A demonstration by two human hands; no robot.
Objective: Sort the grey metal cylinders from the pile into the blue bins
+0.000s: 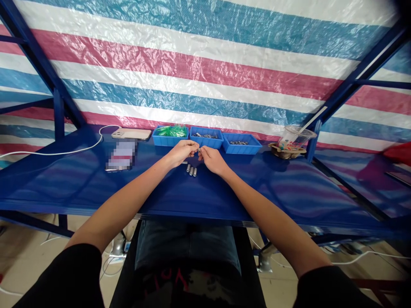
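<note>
My left hand (184,152) and my right hand (212,159) meet over the table, fingertips pinched close together. Between them a small silvery metal piece (198,150) just shows; the fingers cover most of it, so its kind is unclear. Several short metal cylinders (191,171) lie side by side on the blue table, just below my hands. Behind my hands stands a blue bin (206,141) with small grey metal parts in it.
Left of that bin is another blue bin (167,141) holding green plastic bags (173,130); to the right, a third bin (242,149) contains small metal parts. Two phones (122,155) lie at left near a white cable (80,149). A plastic cup (293,139) stands at right.
</note>
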